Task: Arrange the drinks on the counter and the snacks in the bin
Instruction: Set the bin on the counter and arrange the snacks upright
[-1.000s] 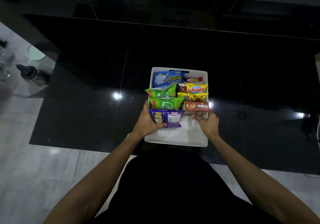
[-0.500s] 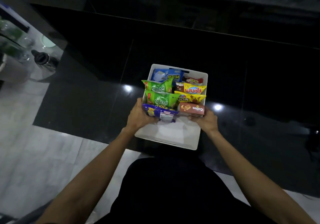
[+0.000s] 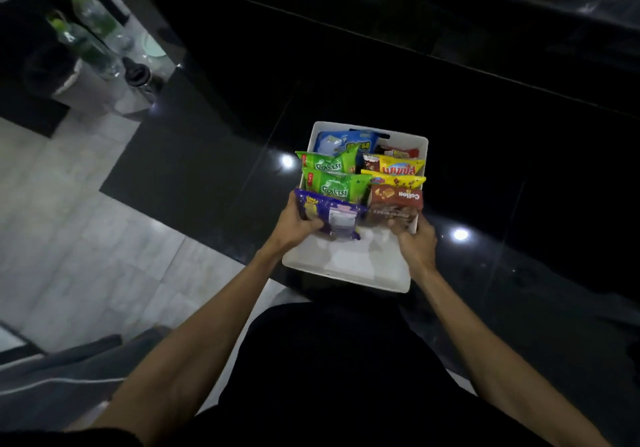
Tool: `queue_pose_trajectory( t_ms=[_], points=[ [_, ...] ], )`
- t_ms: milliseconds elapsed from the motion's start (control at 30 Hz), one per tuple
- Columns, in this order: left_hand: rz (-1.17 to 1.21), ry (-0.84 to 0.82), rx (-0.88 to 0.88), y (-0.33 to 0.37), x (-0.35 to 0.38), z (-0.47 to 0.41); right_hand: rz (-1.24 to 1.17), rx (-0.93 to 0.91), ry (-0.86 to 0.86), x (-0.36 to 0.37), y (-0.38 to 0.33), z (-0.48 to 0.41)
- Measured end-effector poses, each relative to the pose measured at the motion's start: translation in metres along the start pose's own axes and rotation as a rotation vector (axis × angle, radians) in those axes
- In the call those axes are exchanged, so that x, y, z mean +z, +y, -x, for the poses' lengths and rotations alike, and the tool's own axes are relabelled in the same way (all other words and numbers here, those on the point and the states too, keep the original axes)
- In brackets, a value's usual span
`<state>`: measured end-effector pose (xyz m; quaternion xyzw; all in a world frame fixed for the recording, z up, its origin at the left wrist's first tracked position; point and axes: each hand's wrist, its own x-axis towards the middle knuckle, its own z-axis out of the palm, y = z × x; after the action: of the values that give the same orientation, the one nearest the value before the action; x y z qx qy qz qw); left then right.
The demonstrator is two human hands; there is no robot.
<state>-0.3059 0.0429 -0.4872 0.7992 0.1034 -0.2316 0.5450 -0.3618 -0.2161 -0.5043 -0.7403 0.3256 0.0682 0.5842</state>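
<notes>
Bin: the white bin [image 3: 346, 275] sat on the black tabletop [image 3: 519, 169] straight ahead of us, long axis running away from us.
Left hand [image 3: 294, 226]: we saw it gripping the purple snack packet [image 3: 332, 212], front of left row.
Right hand [image 3: 414, 238]: gripped the Collon box [image 3: 398, 200], front of right row.
Drinks: green-capped bottles [image 3: 93, 24] stood well apart, far left; we judged the left hand nearer.

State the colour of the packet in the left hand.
The packet is purple; head view.
</notes>
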Motion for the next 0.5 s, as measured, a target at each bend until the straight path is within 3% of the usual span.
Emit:
queue_pose_trajectory(
  t_ms=[167, 333, 500],
  points=[
    [0.123, 0.033, 0.048, 0.009, -0.024, 0.021, -0.134, 0.059, -0.191, 0.007, -0.031, -0.010],
    [0.211, 0.094, 0.093, 0.010, -0.062, 0.054, -0.098, -0.011, -0.321, 0.031, -0.066, -0.004],
    [0.341, 0.282, 0.073, 0.006, -0.114, 0.084, -0.114, -0.091, -0.396, 0.086, -0.118, 0.022]
  ],
)
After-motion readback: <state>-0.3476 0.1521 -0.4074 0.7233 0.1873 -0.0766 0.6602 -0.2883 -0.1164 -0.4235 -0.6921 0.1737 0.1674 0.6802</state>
